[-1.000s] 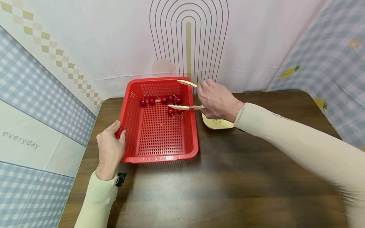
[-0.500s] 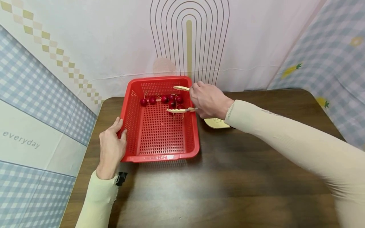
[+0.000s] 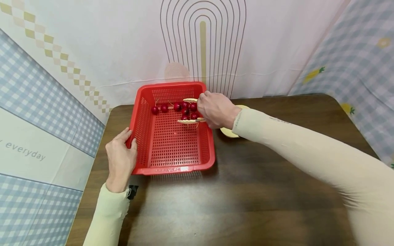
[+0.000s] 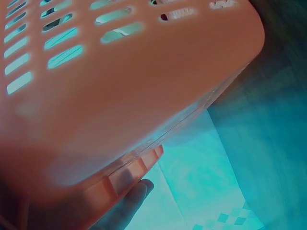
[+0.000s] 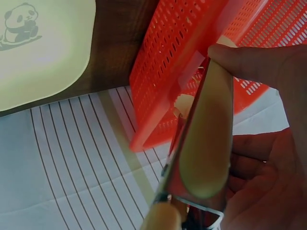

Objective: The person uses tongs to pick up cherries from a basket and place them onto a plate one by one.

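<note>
My left hand (image 3: 121, 159) grips the left rim of a red perforated plastic basket (image 3: 170, 170); in the left wrist view its fingers (image 4: 134, 199) reach past the rim. Several dark red cherries (image 3: 177, 106) with stems lie along the basket's far side and towards its right. My right hand (image 3: 218, 110) holds cream-tipped tongs (image 3: 186, 121) over the basket's right wall, their arms spread. Cherries show between the two tips; whether the tips touch any, I cannot tell. In the right wrist view a metal body with a cream grip (image 5: 206, 143) lies in the hand.
A pale yellow plate (image 3: 229, 132), marked with a panda in the right wrist view, sits right of the basket, partly hidden under my right forearm. All stands on a dark wooden table (image 3: 246, 198). A patterned cloth wall (image 3: 123, 41) rises directly behind the basket.
My right hand has moved left and the tongs have gone further into the basket, their tips coming closer together around the cherries. The left hand keeps its hold on the rim.
</note>
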Demonstrator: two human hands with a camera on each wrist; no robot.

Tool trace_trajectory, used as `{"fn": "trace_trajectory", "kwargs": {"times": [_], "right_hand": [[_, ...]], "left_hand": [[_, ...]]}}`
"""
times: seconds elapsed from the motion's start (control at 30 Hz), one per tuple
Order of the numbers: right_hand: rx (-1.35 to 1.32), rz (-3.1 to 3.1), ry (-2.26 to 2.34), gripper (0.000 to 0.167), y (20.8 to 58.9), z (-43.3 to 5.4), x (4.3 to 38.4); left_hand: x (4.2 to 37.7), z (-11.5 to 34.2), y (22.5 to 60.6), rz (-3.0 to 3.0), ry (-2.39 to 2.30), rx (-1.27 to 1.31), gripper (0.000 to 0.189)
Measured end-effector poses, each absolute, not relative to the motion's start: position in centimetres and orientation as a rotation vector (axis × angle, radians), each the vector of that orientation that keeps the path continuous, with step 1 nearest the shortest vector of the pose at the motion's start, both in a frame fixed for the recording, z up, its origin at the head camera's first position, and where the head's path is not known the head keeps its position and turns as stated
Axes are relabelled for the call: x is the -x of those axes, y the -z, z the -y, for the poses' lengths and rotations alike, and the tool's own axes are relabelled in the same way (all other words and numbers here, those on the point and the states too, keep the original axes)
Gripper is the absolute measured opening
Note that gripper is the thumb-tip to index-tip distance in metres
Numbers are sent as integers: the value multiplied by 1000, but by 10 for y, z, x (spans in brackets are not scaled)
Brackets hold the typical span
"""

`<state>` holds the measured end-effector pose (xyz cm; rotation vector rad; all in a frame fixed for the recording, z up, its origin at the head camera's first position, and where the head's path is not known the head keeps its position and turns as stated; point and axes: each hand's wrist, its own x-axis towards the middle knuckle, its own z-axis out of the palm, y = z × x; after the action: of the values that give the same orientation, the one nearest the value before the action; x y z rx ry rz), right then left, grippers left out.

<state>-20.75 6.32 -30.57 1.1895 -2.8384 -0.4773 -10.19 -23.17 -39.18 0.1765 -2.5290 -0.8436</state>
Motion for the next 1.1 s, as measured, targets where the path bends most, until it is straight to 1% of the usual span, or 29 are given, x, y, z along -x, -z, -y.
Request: {"fn": "trace_trajectory", "kwargs": {"times": [0.07, 0.2, 0.3, 0.43, 0.93, 1.1], "right_hand": [[-1195, 2840, 511, 30, 305, -60, 207], [-1209, 2846, 612, 39, 302, -54, 207], [-1213, 2854, 650, 37, 300, -48, 207], [-1204, 2872, 667, 28, 300, -40, 207], [-1235, 2870, 726, 27, 308, -22, 211], [-1232, 2884, 712, 20, 308, -18, 210]], "left_hand": [[102, 231, 393, 2528, 848, -175, 34], [101, 232, 393, 2528, 844, -169, 34], [101, 232, 393, 2530, 839, -168, 34], [101, 232, 394, 2531, 837, -172, 34], [101, 231, 395, 2532, 829, -165, 34], [101, 231, 394, 2530, 837, -165, 35]]}}
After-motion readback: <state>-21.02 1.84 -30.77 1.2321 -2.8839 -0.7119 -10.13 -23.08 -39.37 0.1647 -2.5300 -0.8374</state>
